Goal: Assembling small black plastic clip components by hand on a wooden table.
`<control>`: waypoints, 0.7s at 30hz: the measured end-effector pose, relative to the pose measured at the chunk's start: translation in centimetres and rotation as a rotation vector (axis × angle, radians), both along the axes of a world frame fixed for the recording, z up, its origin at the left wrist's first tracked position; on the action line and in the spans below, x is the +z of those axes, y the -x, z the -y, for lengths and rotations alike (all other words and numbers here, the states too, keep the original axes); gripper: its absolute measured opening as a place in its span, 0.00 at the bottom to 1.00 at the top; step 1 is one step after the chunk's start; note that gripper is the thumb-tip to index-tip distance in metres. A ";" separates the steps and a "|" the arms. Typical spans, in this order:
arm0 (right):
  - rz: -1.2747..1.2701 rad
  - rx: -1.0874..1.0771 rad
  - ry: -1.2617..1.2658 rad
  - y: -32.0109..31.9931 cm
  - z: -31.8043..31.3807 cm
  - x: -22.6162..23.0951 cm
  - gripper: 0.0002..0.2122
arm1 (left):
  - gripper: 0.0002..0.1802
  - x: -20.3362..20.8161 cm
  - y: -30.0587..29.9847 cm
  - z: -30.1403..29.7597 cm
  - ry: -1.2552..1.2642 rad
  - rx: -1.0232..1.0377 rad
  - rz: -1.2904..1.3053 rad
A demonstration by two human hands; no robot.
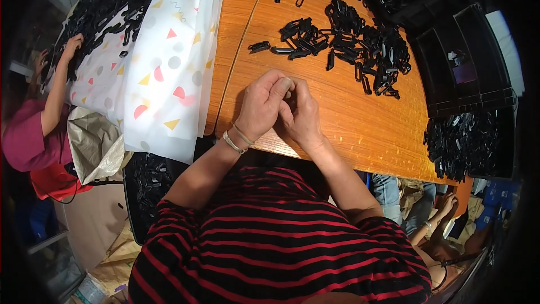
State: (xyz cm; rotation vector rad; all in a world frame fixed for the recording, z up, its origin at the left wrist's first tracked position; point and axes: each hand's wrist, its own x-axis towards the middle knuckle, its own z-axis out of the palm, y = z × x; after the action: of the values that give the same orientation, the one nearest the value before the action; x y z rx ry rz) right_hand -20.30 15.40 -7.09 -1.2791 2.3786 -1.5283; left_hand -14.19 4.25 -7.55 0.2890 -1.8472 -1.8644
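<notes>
My left hand (260, 104) and my right hand (304, 114) meet over the near part of the wooden table (349, 135). Fingers of both are curled and pressed together, thumbs close to each other. Whatever they grip, if anything, is hidden behind the fingers. Just beyond them lies a loose heap of small black plastic pieces (343, 36), many shaped like narrow oblong frames. One such black piece (259, 47) rests apart from the heap, nearest my left hand.
A white plastic sheet (169, 56) with coloured shapes covers the table's left part. Black bins (469, 101) with more pieces stand at the right. Another person's arm (56, 79) reaches over pieces at the far left; another person's hand (448, 205) shows at the lower right.
</notes>
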 end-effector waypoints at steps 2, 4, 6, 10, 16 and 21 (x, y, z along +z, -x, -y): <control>0.090 0.037 0.077 0.2 0.4 -0.6 0.16 | 0.12 0.2 0.0 0.6 -0.009 -0.061 0.002; 0.093 0.074 0.076 1.1 0.4 -1.4 0.18 | 0.13 0.2 0.0 0.9 -0.110 -0.107 -0.012; 0.062 0.148 0.013 1.9 0.5 -1.3 0.17 | 0.14 0.9 -0.1 1.6 -0.212 -0.155 -0.023; -0.078 0.247 -0.137 5.4 2.0 1.3 0.15 | 0.13 1.4 1.6 5.9 0.113 -0.028 0.148; -0.618 0.152 -0.574 8.4 6.9 2.1 0.07 | 0.08 1.1 4.8 8.1 1.090 0.284 0.335; -0.733 0.198 -0.662 10.5 6.9 1.1 0.09 | 0.12 1.1 5.1 8.3 1.079 0.230 0.457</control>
State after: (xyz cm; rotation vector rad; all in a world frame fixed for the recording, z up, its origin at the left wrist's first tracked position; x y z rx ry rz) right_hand -30.84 8.51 -6.04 -1.9822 2.6246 -0.1377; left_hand -19.24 -4.02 -6.50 0.5134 -2.6734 -0.4832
